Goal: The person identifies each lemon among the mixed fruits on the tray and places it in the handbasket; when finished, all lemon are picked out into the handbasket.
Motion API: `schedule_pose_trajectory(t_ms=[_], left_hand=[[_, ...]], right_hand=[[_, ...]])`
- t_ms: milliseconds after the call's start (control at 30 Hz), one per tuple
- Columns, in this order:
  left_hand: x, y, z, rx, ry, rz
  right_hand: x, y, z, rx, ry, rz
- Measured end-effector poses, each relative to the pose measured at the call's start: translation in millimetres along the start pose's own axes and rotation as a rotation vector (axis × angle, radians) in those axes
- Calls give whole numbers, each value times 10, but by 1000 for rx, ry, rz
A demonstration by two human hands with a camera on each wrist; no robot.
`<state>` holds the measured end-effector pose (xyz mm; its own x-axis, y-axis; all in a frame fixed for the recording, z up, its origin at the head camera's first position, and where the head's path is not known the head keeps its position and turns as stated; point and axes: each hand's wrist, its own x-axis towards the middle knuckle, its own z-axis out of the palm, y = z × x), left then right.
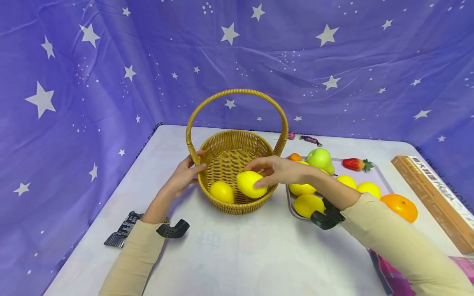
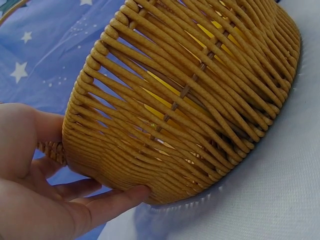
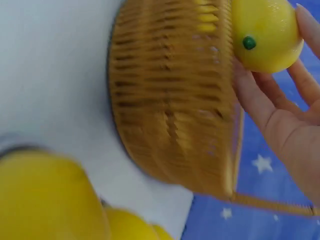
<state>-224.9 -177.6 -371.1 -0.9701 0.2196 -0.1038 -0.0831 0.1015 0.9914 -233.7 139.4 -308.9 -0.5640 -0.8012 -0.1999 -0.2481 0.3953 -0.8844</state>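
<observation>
Past the right sleeve (image 1: 396, 242), grips the basket (image 1: 226, 162) with left hand (image 1: 182, 176) and, at its mouth, with right hand (image 1: 278, 170), a lemon (image 1: 249, 184), likely light, firm, slick, best held mid-body.

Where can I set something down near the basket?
Bare tabletop lies in front of the wicker basket, between left sleeve and right sleeve; another patch separates the left hand from the tabletop's left edge. Crowded: the tray on the right, with lemons, green pear and strawberry.
</observation>
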Motion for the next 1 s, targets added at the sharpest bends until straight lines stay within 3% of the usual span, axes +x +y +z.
schedule_pose_trajectory(t_ms=[267,500,800,1000], left_hand=[[9,-31,0,-11,-10,4],[7,-18,-8,6,0,5],[0,-6,-11,6,7,-1],[7,-7,-4,2,6,-4]], right_hand=[[350,78,261,-97,-58,64],[526,67,388,-121,-27,104],[669,66,542,-70,36,170],[634,49,485,-25,18,199]])
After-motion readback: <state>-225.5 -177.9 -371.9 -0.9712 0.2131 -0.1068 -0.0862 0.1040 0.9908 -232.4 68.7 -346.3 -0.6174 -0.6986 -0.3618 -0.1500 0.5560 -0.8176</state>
